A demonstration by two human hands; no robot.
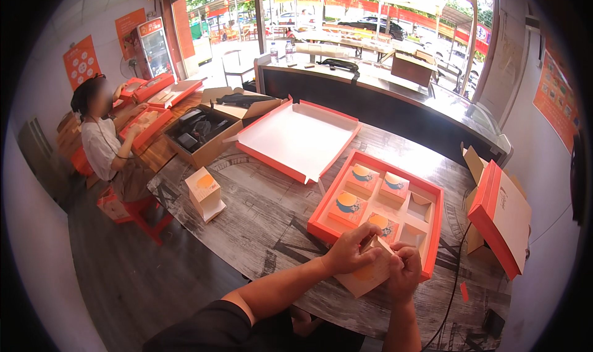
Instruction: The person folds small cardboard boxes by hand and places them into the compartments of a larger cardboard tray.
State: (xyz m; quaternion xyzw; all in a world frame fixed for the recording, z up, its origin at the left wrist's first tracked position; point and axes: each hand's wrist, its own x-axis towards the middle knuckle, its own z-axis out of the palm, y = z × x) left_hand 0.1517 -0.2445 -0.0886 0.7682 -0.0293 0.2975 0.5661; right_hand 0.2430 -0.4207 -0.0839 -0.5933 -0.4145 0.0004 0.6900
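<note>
My left hand (353, 251) and my right hand (404, 270) are both closed on a small cream carton (364, 280), fingers pinching its upper edges. The carton is tilted over the near edge of an orange-red gift box (325, 224). Inside that box sit several small cartons with an orange and blue print, among them one carton (349, 207) at the left. Two pale compartments on its right side hold no carton. Behind the gift box lies a large orange-rimmed lid (296, 133), its white inside facing up. My hands partly hide the held carton.
A small upright carton (205, 191) stands at the table's left. Behind it is a brown cardboard box (204, 133) of dark items. At the right, an orange and cream box (503, 213) leans with a black cable (454, 290) nearby. A co-worker (102, 120) handles orange boxes at another table.
</note>
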